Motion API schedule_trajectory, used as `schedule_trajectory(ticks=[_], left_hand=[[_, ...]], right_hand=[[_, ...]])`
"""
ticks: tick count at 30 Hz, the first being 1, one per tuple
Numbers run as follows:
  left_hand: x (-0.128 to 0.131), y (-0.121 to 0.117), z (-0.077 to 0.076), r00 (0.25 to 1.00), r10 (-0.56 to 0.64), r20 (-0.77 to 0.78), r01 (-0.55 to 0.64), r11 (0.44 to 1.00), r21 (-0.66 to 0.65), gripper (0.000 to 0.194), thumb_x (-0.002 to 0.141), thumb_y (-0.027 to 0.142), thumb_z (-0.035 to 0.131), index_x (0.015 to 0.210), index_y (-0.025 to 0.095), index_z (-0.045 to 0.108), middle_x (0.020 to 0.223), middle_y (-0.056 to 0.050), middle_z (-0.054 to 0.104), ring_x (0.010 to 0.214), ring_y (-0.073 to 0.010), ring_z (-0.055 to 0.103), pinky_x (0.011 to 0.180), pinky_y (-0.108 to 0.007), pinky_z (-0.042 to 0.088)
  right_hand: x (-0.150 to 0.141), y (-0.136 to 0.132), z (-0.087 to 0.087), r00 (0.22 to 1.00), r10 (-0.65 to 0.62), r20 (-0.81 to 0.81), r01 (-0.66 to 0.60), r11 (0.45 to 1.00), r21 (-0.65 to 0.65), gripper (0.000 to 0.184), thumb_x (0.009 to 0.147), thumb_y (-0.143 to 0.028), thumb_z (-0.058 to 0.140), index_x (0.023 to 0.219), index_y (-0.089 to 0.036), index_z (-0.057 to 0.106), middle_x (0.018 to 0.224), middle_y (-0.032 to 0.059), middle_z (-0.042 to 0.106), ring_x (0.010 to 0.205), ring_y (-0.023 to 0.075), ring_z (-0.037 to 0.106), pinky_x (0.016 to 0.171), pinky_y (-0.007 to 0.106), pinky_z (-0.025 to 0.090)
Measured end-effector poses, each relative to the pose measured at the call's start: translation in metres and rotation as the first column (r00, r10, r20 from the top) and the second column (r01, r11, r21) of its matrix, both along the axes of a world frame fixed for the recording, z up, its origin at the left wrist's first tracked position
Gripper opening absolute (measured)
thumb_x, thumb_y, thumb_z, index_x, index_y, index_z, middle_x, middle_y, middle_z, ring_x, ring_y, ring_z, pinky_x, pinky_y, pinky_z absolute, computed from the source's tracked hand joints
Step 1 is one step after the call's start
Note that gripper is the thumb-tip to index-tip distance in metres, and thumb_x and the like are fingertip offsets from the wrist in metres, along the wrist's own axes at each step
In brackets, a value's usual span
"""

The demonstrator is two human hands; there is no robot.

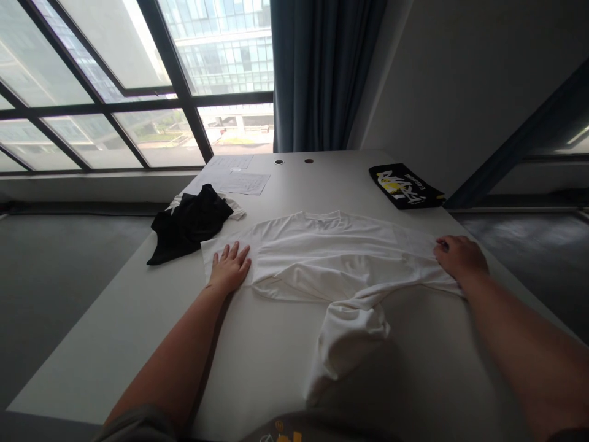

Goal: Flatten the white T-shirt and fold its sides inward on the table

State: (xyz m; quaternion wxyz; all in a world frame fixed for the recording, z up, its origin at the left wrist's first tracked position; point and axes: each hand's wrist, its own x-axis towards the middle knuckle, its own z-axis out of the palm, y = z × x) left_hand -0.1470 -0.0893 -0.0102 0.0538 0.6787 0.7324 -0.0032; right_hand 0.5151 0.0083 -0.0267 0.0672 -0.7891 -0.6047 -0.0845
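A white T-shirt [331, 255] lies spread across the white table [257, 344], its collar toward the far side and its lower part bunched and trailing toward me. My left hand [229, 267] rests flat on the shirt's left sleeve, fingers stretched out. My right hand [460, 256] sits on the shirt's right sleeve with its fingers curled down onto the cloth.
A crumpled black garment [188, 224] lies at the left of the table over a bit of white cloth. Sheets of paper [239, 178] lie at the far left. A folded black garment with a yellow-white print [405, 185] sits at the far right. Windows and a blue curtain stand behind.
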Motion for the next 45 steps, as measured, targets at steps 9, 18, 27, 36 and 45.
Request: schedule_trajectory(ticks=[9, 18, 27, 36, 45], left_hand=[[0.044, 0.007, 0.006, 0.998, 0.058, -0.033, -0.055, 0.994, 0.097, 0.063, 0.106, 0.044, 0.027, 0.161, 0.017, 0.041, 0.171, -0.014, 0.030, 0.158, -0.0361, 0.025, 0.124, -0.067, 0.019], [0.121, 0.091, 0.008, 0.992, 0.085, 0.089, -0.077, 0.993, -0.095, 0.076, 0.099, 0.063, 0.033, 0.163, 0.022, 0.037, 0.173, -0.017, 0.022, 0.158, -0.0452, 0.020, 0.119, -0.075, 0.016], [0.132, 0.146, -0.006, 0.993, 0.069, 0.099, -0.070, 0.998, 0.008, 0.077, 0.099, 0.065, 0.028, 0.166, 0.028, 0.029, 0.176, -0.012, 0.012, 0.161, -0.0437, 0.005, 0.118, -0.078, 0.003], [0.130, 0.168, -0.004, 0.994, 0.023, 0.111, -0.027, 0.999, 0.038, 0.076, 0.099, 0.066, 0.031, 0.166, 0.029, 0.031, 0.176, -0.011, 0.015, 0.161, -0.0413, 0.007, 0.122, -0.073, 0.004], [0.104, 0.112, 0.005, 0.995, 0.035, 0.091, -0.045, 0.993, 0.108, 0.069, 0.102, 0.056, 0.037, 0.164, 0.025, 0.036, 0.175, -0.011, 0.019, 0.160, -0.0354, 0.019, 0.122, -0.061, 0.027]], right_hand=[[-0.045, -0.009, 0.000, 0.988, 0.031, -0.150, -0.008, 0.988, 0.157, 0.039, 0.092, -0.024, 0.055, 0.123, -0.011, 0.074, 0.124, 0.0209, 0.065, 0.118, 0.0303, 0.058, 0.108, 0.040, 0.042], [-0.158, 0.015, -0.005, 0.925, 0.354, -0.136, -0.370, 0.923, -0.109, 0.062, 0.102, -0.051, 0.040, 0.156, -0.022, 0.051, 0.165, 0.0141, 0.040, 0.150, 0.0338, 0.038, 0.123, 0.054, 0.029], [-0.148, 0.049, -0.017, 0.969, 0.173, -0.173, -0.216, 0.939, -0.267, 0.072, 0.102, -0.067, 0.023, 0.166, -0.035, 0.028, 0.175, 0.0080, 0.018, 0.159, 0.0385, 0.020, 0.121, 0.071, 0.017], [-0.147, 0.066, -0.014, 0.968, 0.175, -0.182, -0.217, 0.944, -0.248, 0.070, 0.104, -0.064, 0.024, 0.166, -0.033, 0.029, 0.175, 0.0085, 0.018, 0.159, 0.0377, 0.020, 0.123, 0.070, 0.016], [-0.133, 0.013, -0.004, 0.977, 0.171, -0.127, -0.196, 0.954, -0.225, 0.065, 0.104, -0.058, 0.031, 0.162, -0.031, 0.039, 0.174, 0.0109, 0.023, 0.156, 0.0390, 0.026, 0.120, 0.068, 0.026]])
